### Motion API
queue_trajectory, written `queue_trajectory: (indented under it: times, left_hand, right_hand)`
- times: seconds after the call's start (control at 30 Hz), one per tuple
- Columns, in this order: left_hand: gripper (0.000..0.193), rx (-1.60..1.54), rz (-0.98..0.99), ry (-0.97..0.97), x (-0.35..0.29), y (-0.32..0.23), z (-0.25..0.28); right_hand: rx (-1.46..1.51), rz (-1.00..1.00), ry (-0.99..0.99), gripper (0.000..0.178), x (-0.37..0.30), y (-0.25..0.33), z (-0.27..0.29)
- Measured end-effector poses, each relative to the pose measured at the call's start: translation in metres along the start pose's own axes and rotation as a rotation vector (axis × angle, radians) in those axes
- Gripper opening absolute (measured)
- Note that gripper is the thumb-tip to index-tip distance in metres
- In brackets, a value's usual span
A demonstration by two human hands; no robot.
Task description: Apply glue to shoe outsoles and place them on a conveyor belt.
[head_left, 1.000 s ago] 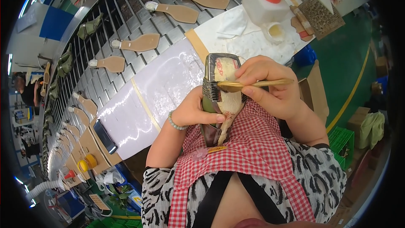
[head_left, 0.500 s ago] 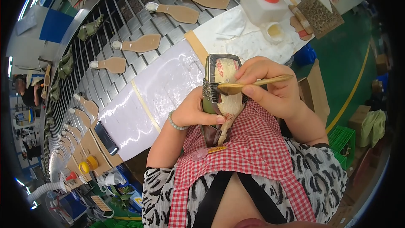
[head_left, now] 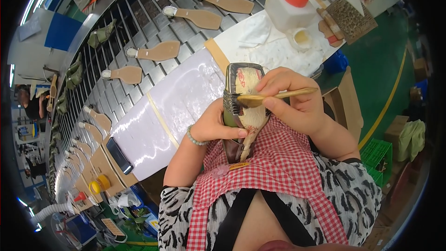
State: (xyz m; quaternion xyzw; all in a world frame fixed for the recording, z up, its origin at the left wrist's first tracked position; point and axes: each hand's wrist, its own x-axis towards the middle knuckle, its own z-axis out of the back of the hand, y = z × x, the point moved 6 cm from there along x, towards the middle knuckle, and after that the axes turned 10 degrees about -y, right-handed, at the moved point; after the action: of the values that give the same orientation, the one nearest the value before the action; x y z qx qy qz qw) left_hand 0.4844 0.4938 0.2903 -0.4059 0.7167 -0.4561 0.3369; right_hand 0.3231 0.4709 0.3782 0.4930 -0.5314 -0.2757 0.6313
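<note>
My left hand (head_left: 214, 123) is wrapped round a shoe upper (head_left: 230, 117) stretched over a shoe last, held sole side up in front of my apron. The last's pale underside (head_left: 253, 114) faces me, with red marks on it and dark upper edges folded round its rim. Between the thumb and fingers of my right hand (head_left: 295, 102) is a thin wooden-handled brush (head_left: 288, 94). Its dark bristles touch the folded edge on the left side of the shoe. The toe points away from me, and the narrow heel end is close to the apron.
A slatted metal conveyor (head_left: 153, 28) carries several tan insoles (head_left: 160, 51) and green shoe uppers (head_left: 101, 35). On the bench stand a white bottle with a red nozzle (head_left: 290, 7) and a small cup of yellowish liquid (head_left: 301, 38). A phone (head_left: 119, 155) lies left; green crates (head_left: 375, 160) stand right.
The brush and my right hand have shifted slightly left and down along the shoe's edge. The insoles on the conveyor have moved a little to the right. Both grips stay the same.
</note>
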Motion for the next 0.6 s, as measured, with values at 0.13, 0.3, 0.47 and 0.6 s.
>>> queue_trajectory:
  times: [0.13,0.3,0.47,0.6]
  left_hand:
    - [0.061,-0.005,0.036,-0.002,-0.001,0.003,0.005]
    - [0.063,0.001,0.020,-0.011,0.000,0.004,0.010]
    - [0.075,-0.095,-0.079,-0.134,-0.005,-0.001,0.031]
    - [0.075,-0.278,-0.132,-0.293,0.008,-0.009,0.087]
  right_hand:
    - [-0.047,0.050,-0.074,0.011,0.003,0.001,0.004]
    - [-0.121,0.066,-0.021,0.009,0.008,0.002,-0.005]
    - [-0.020,0.095,-0.194,0.009,0.016,0.007,0.000]
    - [-0.012,0.022,-0.248,0.010,0.018,-0.001,0.002]
